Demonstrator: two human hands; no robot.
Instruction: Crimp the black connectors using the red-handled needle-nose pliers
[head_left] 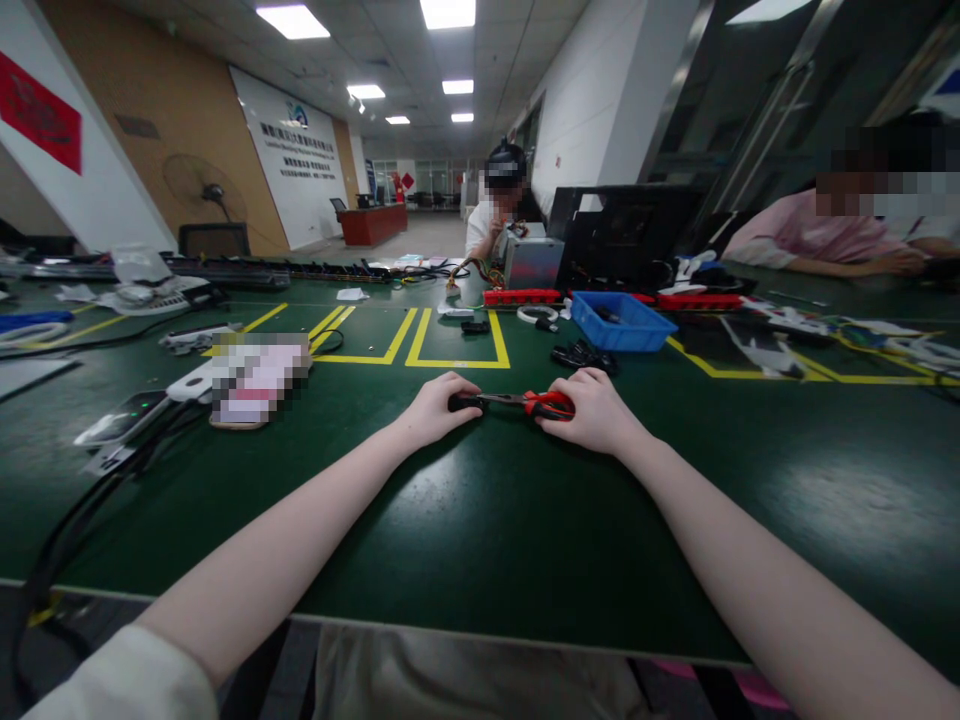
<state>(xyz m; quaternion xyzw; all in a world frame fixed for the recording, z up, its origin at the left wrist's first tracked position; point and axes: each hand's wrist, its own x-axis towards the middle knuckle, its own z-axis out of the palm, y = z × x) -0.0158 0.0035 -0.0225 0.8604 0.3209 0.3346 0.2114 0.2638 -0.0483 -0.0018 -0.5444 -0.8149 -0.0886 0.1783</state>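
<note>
Both hands are over the middle of the green table (450,520). In my right hand (596,412) are needle-nose pliers (551,404) with red and black handles, their jaws pointing left. My left hand (442,410) pinches a small black part (465,402), whose exact kind I cannot make out. The tips of the pliers reach the black part's right end; whether they grip it is too small to tell. Past my hands lie a coiled black cable (583,356) and a small black piece (474,327).
A blue bin (622,322) stands beyond my right hand. To the left lie a phone (259,380), a power bank (124,418) and black cables (90,520). A metal power supply box (532,260) stands at the back. One person sits opposite, others at right.
</note>
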